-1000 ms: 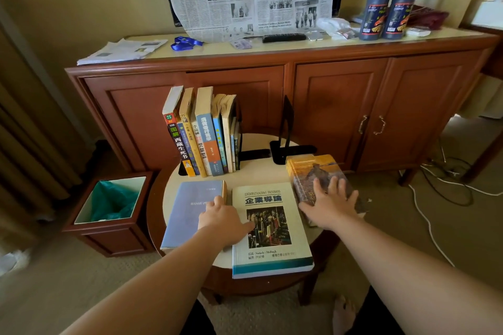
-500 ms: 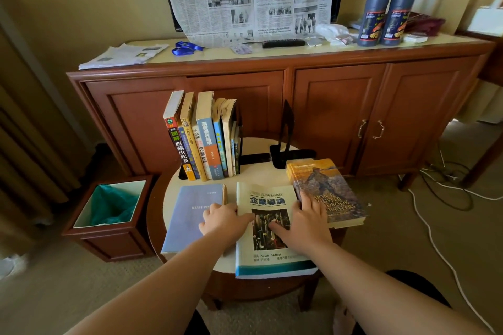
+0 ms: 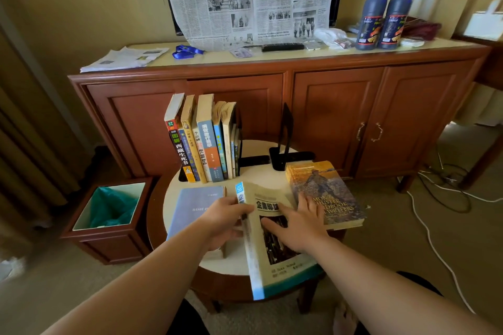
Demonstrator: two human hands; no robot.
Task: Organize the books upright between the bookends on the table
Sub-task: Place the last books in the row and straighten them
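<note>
The large textbook (image 3: pixel 275 239) tilts spine-up at the round table's (image 3: pixel 255 175) front, left hand (image 3: pixel 227 219) curled under its spine, right hand (image 3: pixel 296 221) flat on its cover, probably to stand it between the bookends (image 3: pixel 284 141).

Warm dim room, daylight from the right, wide-angle edge bending, slight blur

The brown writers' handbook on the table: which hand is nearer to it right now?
Right. The right hand lies on the large textbook with fingertips at the brown writers' handbook's left edge; the left hand holds the textbook's spine, farther left.
</note>
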